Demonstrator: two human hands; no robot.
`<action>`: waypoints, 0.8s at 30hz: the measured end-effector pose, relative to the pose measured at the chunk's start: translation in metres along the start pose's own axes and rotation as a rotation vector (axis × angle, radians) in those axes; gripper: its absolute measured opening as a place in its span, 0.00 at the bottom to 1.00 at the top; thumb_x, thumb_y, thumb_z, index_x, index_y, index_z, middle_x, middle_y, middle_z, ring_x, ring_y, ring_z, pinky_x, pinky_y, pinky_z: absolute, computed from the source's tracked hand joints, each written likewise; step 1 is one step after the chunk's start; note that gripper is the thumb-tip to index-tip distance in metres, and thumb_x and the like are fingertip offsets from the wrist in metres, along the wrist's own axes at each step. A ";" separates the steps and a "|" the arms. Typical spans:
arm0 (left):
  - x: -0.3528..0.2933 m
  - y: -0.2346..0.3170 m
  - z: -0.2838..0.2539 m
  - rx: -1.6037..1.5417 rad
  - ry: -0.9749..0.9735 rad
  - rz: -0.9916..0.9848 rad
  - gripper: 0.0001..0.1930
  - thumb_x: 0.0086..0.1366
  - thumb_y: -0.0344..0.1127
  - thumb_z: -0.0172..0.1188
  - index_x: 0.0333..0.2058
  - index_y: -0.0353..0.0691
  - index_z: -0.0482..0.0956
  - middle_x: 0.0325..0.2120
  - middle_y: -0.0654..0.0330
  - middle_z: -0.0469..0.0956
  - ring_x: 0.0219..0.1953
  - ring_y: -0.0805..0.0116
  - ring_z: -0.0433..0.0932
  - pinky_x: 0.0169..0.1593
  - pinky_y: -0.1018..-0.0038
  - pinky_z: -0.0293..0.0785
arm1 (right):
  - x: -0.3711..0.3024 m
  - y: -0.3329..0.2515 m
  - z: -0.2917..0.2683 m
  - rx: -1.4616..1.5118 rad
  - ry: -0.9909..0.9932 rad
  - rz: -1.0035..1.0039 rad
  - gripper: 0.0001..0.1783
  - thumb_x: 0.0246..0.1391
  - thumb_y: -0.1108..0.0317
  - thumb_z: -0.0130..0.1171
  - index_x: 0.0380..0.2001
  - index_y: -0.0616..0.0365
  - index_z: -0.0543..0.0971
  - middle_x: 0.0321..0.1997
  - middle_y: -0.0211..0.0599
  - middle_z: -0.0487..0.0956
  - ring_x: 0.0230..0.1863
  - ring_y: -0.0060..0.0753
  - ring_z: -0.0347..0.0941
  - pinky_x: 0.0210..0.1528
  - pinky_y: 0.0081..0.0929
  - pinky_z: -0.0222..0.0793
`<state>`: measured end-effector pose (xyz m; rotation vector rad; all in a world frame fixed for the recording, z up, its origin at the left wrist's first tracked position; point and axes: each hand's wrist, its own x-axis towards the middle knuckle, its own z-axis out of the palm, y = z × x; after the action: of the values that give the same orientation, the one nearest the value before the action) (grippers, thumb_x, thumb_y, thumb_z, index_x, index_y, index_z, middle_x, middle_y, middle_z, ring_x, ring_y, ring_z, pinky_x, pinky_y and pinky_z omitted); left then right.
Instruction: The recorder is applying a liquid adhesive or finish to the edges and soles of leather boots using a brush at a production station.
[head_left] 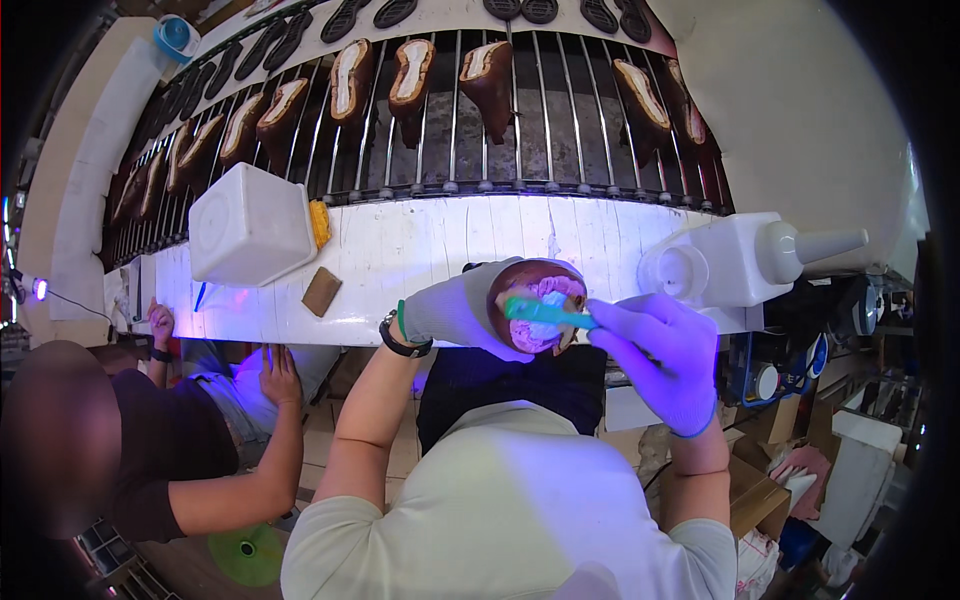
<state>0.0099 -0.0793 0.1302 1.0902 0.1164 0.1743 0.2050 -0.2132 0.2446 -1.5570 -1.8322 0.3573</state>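
My left hand (455,305), in a grey knit glove with a dark watch at the wrist, grips a brown shoe upper (505,285) at the near edge of the white bench. The upper's underside is turned up toward me, showing a pale bottom lit violet. In my gloved right hand (660,350) a slim green brush (540,311) is pinched between thumb and fingers. It lies across the underside of the upper; its bristles are too blurred to make out.
Beyond the white bench (440,225), a rack of metal bars (560,110) carries several brown uppers (410,80). Dark soles (345,20) line the far ledge. A white tub (250,225) and brown block (321,291) stand left, a white spouted bottle (735,260) right. Another person (180,440) sits at left.
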 end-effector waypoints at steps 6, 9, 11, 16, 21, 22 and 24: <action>-0.004 0.019 -0.001 0.183 0.047 0.072 0.39 0.49 0.32 0.77 0.60 0.39 0.69 0.50 0.60 0.78 0.51 0.71 0.75 0.57 0.69 0.72 | 0.009 0.005 -0.026 0.099 -0.102 -0.014 0.16 0.44 0.72 0.71 0.40 0.55 0.87 0.26 0.33 0.79 0.23 0.26 0.74 0.25 0.24 0.65; 0.002 0.017 -0.004 0.309 0.034 0.109 0.39 0.47 0.33 0.79 0.59 0.39 0.71 0.51 0.59 0.78 0.52 0.70 0.75 0.58 0.68 0.72 | 0.016 0.014 -0.021 0.073 0.010 0.091 0.16 0.44 0.71 0.71 0.40 0.56 0.87 0.25 0.33 0.79 0.22 0.26 0.73 0.25 0.24 0.64; 0.003 0.017 -0.007 0.504 0.036 0.047 0.38 0.47 0.33 0.79 0.58 0.40 0.72 0.51 0.60 0.78 0.52 0.70 0.75 0.59 0.68 0.71 | 0.023 0.022 -0.016 0.076 0.026 0.000 0.15 0.44 0.70 0.71 0.39 0.55 0.87 0.25 0.34 0.79 0.22 0.27 0.71 0.24 0.25 0.63; 0.008 0.020 -0.022 0.315 -0.049 -0.068 0.38 0.45 0.34 0.80 0.57 0.39 0.73 0.52 0.58 0.78 0.52 0.69 0.75 0.60 0.68 0.72 | 0.032 0.035 -0.031 -0.134 -0.303 -0.215 0.11 0.43 0.68 0.72 0.34 0.51 0.87 0.25 0.33 0.80 0.23 0.30 0.76 0.26 0.28 0.68; 0.012 0.019 -0.031 0.552 0.066 0.026 0.41 0.46 0.38 0.81 0.58 0.38 0.72 0.52 0.61 0.78 0.51 0.72 0.75 0.60 0.70 0.71 | 0.054 0.065 -0.018 0.172 -0.007 -0.129 0.11 0.45 0.74 0.70 0.35 0.58 0.87 0.26 0.33 0.82 0.27 0.28 0.77 0.30 0.25 0.71; 0.011 0.018 -0.033 0.565 0.074 -0.015 0.41 0.46 0.38 0.81 0.58 0.38 0.72 0.52 0.61 0.78 0.51 0.72 0.75 0.59 0.71 0.71 | 0.057 0.071 -0.011 0.211 -0.051 -0.119 0.10 0.45 0.73 0.71 0.35 0.58 0.87 0.26 0.34 0.82 0.27 0.28 0.78 0.31 0.25 0.71; 0.007 0.018 -0.039 0.666 0.079 -0.038 0.41 0.45 0.38 0.81 0.59 0.37 0.72 0.52 0.62 0.78 0.52 0.73 0.74 0.59 0.71 0.71 | 0.053 0.077 0.003 0.242 -0.195 0.030 0.09 0.46 0.73 0.71 0.34 0.58 0.87 0.26 0.35 0.82 0.27 0.29 0.78 0.32 0.26 0.71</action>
<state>0.0081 -0.0357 0.1280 1.7435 0.2793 0.1469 0.2591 -0.1443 0.2121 -1.4233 -1.8336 0.7399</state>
